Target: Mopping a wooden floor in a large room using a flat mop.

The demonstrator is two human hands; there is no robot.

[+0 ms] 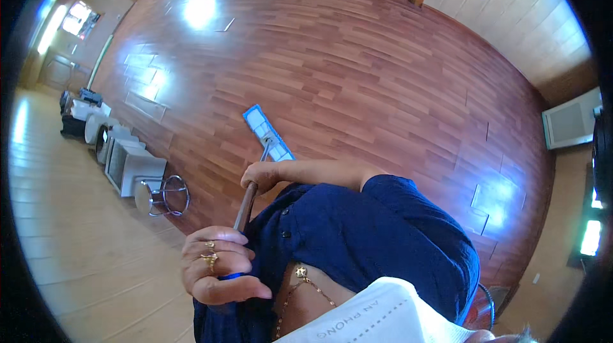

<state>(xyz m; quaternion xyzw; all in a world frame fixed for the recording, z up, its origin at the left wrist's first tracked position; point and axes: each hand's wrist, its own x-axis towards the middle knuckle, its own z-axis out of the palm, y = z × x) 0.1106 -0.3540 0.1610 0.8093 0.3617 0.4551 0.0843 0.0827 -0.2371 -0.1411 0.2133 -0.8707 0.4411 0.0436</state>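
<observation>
Head view: one flat mop point(258, 127) with a blue-edged pad lies near mid-frame on a reddish wood-plank floor point(383, 75), its pole point(246, 207) slanting down to the lower left. The right hand point(258, 175) is closed around the pole's middle; the left hand point(220, 266), wearing two rings, curls around its upper end, thumb extended. Bare planks spread above and right of the pad, up to a pale panelled wall point(504, 7) at upper right. At left, one round-seated stool point(143, 197) and a row of pale furniture point(137, 164) edge the floor. The pad's lower end meets the right forearm and seems partly covered; fingers hide the pole's tip. Furniture at the top edge is cut off, and glare blots out floor patches.
</observation>
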